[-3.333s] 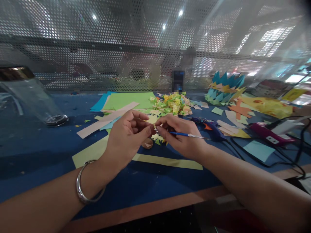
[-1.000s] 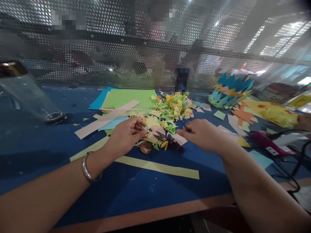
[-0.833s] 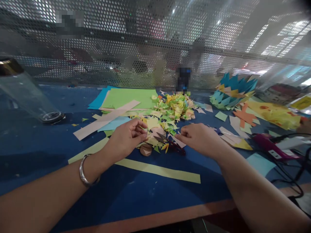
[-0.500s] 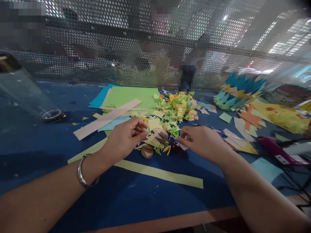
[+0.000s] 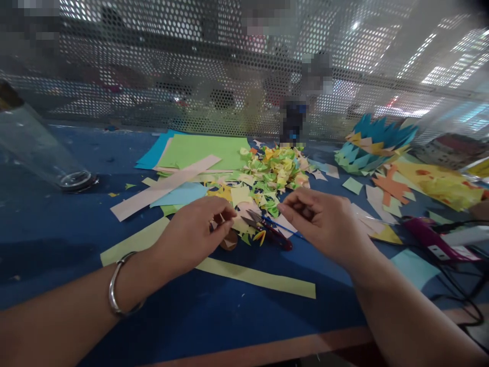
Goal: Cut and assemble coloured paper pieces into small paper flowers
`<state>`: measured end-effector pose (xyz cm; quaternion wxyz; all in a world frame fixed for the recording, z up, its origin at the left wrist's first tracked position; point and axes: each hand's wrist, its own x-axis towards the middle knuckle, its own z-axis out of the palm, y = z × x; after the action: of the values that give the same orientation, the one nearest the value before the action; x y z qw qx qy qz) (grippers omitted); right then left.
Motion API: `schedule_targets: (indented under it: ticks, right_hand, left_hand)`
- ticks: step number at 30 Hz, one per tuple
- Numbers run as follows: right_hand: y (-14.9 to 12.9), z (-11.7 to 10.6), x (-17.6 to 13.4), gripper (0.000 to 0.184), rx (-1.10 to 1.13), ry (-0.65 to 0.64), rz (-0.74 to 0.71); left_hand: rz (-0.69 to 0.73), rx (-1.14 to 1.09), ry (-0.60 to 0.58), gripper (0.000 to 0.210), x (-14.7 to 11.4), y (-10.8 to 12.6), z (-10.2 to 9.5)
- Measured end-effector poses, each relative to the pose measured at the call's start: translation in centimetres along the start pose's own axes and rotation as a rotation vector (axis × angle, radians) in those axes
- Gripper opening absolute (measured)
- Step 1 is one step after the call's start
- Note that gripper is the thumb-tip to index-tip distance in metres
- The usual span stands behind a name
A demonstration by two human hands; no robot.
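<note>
My left hand, a silver bangle on its wrist, hovers over the left side of the scraps with thumb and fingertips pinched together. Whatever it may hold is too small to make out. Opposite it, my right hand is also curled in a pinch, its contents hidden. Between the hands lie scissors with dark red handles, blades pointing left, and a thin blue stick across them. A brown round piece is partly covered by my left fingers. Beyond is a heap of small cut paper scraps.
Green paper sheets lie at the back, a pale pink strip across their corner. A yellow-green strip lies in front. Left stands a tilted clear container. On the right are a blue paper crown and a purple tool with cables.
My right hand has lifted and drawn slightly away from the scissors, uncovering the blue stick. My left hand has shifted a little lower, now partly over the brown round piece.
</note>
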<state>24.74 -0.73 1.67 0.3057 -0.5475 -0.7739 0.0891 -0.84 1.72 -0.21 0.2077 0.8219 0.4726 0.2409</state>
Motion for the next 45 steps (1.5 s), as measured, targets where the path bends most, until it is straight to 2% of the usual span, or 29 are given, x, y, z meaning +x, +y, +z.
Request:
schedule_targets:
  ticks: [2, 5, 8, 11, 15, 20, 26, 30, 35, 45]
  right_hand:
    - [-0.2, 0.0, 0.0, 0.012, 0.027, -0.034, -0.052]
    - [-0.6, 0.5, 0.1, 0.01, 0.038, -0.175, -0.1]
    - [-0.8, 1.3, 0.3, 0.009, 0.012, -0.319, -0.091]
    - [-0.9, 1.9, 0.3, 0.01, -0.007, -0.389, -0.078]
    - [-1.1, 1.9, 0.3, 0.011, 0.087, -0.355, -0.083]
    - [-1.5, 1.8, 0.1, 0.013, 0.256, -0.295, -0.066]
    - [-2.0, 2.0, -0.1, 0.011, 0.382, -0.289, -0.06]
    - [-2.1, 2.1, -0.1, 0.008, 0.433, -0.278, -0.045]
    - [-1.9, 2.3, -0.2, 0.012, 0.456, -0.284, -0.037]
    - [-1.9, 2.0, -0.3, 0.017, 0.54, -0.343, -0.002]
  left_hand:
    - [0.04, 0.043, -0.024, 0.009, -0.3, 0.4, 0.2]
    - [0.084, 0.06, -0.015, 0.01, -0.4, 0.6, 0.5]
    - [0.127, 0.054, 0.028, 0.01, -0.4, 0.6, 0.5]
    - [0.14, 0.045, 0.04, 0.011, -0.6, 0.8, 0.4]
    - [0.053, -0.125, 0.025, 0.012, -1.0, 1.3, 0.5]
    - [-0.089, -0.554, -0.127, 0.022, -1.0, 1.8, 1.2]
    - [-0.141, -0.81, -0.214, 0.016, -0.7, 1.5, 1.6]
    - [-0.196, -0.93, -0.227, 0.006, -0.7, 1.9, 1.4]
    - [-0.3, -1.061, -0.222, 0.008, -0.6, 2.3, 1.2]
    - [-0.331, -1.062, -0.261, 0.012, -0.5, 2.2, 0.8]
